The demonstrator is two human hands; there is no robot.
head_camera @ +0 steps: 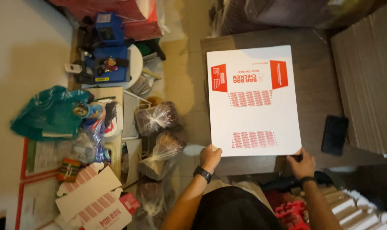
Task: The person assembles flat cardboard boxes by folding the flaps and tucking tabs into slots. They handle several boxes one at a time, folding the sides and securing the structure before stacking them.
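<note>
Head view: a flat white box blank (254,100) with red panels lies on the dark table (317,102), overhanging its near edge. The left hand (210,157) and right hand (301,164) pinch its near corners. It looks light, thin and bendable, best gripped by both edges.

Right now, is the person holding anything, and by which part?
Yes: a flat white and red carton, by its near edge. The left hand grips one corner, the right hand the other.

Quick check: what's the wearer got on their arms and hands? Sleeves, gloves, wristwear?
Both forearms are bare, no sleeves in view, no gloves. The left hand has a black watch-like band at the wrist. The right hand has a thinner dark band at its wrist. No rings can be made out.
</note>
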